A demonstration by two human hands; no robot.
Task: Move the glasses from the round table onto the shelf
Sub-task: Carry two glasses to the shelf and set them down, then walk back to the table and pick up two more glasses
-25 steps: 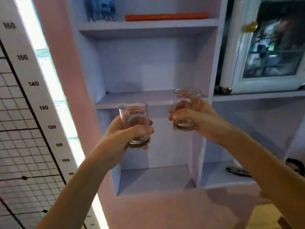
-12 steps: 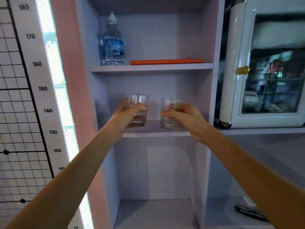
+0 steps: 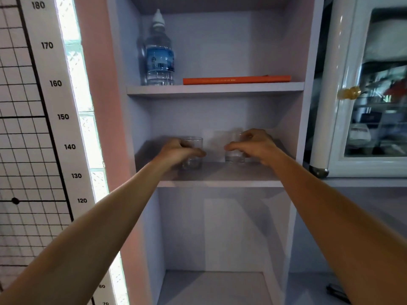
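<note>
Both glasses, raised before the shelf (image 3: 220, 172) a second ago, are now stood on it, left glass (image 3: 193, 151) gripped by left hand (image 3: 178, 151), right glass (image 3: 234, 150) by right hand (image 3: 255, 146)

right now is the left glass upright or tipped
Upright: the left glass stands rim up, base on the shelf, left hand around it.

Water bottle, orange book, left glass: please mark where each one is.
Water bottle (image 3: 160, 60), head view, on its blue label.
Orange book (image 3: 236, 79), head view, on its spine.
Left glass (image 3: 196, 143), head view, on its upper wall.
</note>
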